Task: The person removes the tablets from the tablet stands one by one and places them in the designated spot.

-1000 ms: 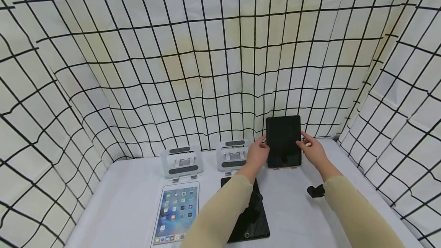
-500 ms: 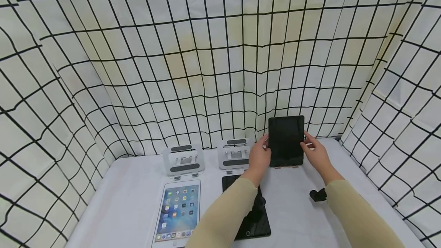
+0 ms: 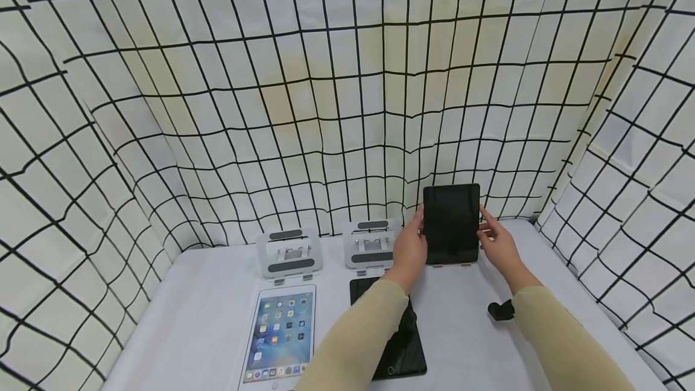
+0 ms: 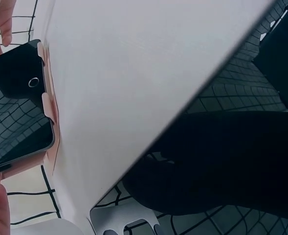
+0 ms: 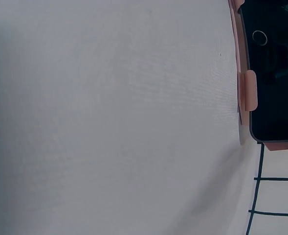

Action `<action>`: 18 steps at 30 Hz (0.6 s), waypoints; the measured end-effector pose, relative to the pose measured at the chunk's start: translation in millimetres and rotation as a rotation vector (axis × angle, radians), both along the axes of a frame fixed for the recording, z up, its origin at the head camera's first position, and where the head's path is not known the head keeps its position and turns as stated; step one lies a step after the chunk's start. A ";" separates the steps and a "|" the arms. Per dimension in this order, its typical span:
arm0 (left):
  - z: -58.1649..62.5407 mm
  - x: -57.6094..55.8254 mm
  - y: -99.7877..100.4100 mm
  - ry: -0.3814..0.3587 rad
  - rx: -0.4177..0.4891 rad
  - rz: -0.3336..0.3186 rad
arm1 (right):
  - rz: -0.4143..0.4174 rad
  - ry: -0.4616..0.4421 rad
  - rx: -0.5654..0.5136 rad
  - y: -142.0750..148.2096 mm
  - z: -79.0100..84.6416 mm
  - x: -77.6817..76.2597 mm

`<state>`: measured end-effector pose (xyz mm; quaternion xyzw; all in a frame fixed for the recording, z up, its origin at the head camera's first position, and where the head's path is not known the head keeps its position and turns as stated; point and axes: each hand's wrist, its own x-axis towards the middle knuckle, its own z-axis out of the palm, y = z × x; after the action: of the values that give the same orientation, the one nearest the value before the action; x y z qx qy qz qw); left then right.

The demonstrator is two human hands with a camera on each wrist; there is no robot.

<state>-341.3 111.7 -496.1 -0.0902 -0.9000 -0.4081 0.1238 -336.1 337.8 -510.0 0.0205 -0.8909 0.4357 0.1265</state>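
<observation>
A black tablet [image 3: 452,223] stands upright, leaning back on a pink stand [image 4: 47,105] near the grid-lined back wall. Two pink lips of that stand hook over its lower edge, beside the round home button, in the left wrist view. My left hand [image 3: 409,252] holds the tablet's left edge, thumb at the front side. At the opposite edge, my right hand [image 3: 501,249] has its fingertips around the side, thumb close to the screen's border. The far fingers of both hands are partly hidden behind the tablet. In the right wrist view a pink lip [image 5: 251,90] grips its lower corner.
Two pale grey stands, one at left [image 3: 289,253] and one at centre [image 3: 371,246], face forward. A white tablet [image 3: 279,336] with a lit screen lies flat at front left. Another black tablet [image 3: 404,349] lies partly under my left forearm. Grid-lined walls enclose the white table [image 3: 184,312].
The camera view has shifted slightly. My right thumb has slid from the front of the tablet out to its edge. The tablet stays upright on the pink stand.
</observation>
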 end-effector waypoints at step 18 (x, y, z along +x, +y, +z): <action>-0.3 -5.7 -3.0 -0.015 -0.024 -0.012 | 0.031 -0.038 -0.035 2.3 2.4 -1.4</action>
<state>-347.0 108.7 -496.4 -0.0941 -0.9052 -0.3987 0.1132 -337.6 340.2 -507.6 0.0241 -0.8850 0.4534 0.1031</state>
